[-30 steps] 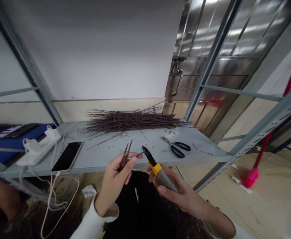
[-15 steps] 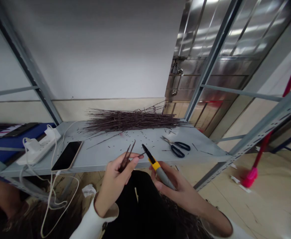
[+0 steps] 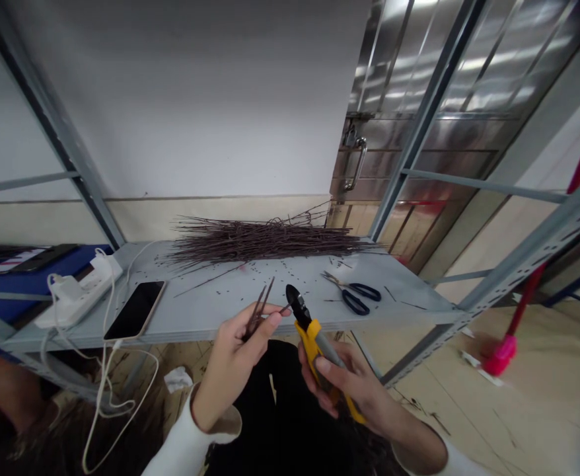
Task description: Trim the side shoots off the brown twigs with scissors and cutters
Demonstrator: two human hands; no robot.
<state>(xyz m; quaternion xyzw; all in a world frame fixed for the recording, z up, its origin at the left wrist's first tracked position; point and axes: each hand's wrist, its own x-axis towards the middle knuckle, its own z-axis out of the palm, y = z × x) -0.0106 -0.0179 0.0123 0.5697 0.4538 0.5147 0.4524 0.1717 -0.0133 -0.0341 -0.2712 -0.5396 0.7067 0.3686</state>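
Between its thumb and fingers, my left hand (image 3: pixel 240 350) grips several thin dark brown twigs (image 3: pixel 260 305); one of them points right, toward the pliers. My right hand (image 3: pixel 342 380) is wrapped around yellow-and-grey diagonal cutting pliers (image 3: pixel 317 347) with a dark head. Their jaws sit just right of the left fingertips, close to the twig's end; whether they touch it I cannot tell. Behind both hands, a large bundle of dark twigs (image 3: pixel 265 241) lies along the back of the grey shelf (image 3: pixel 250 281). Small dark clippings are scattered over the shelf.
Black-handled scissors (image 3: pixel 357 297) lie at the shelf's right. On the left are a phone (image 3: pixel 135 311) and a white power strip (image 3: pixel 79 294) with dangling cables (image 3: pixel 102 390). Metal uprights (image 3: pixel 419 112) frame both sides. Another person's limb (image 3: pixel 10 393) shows at lower left.
My right hand has turned the pliers, so their flat side and both handles now show. The handles look further apart. My left hand has barely moved and still holds the twigs.
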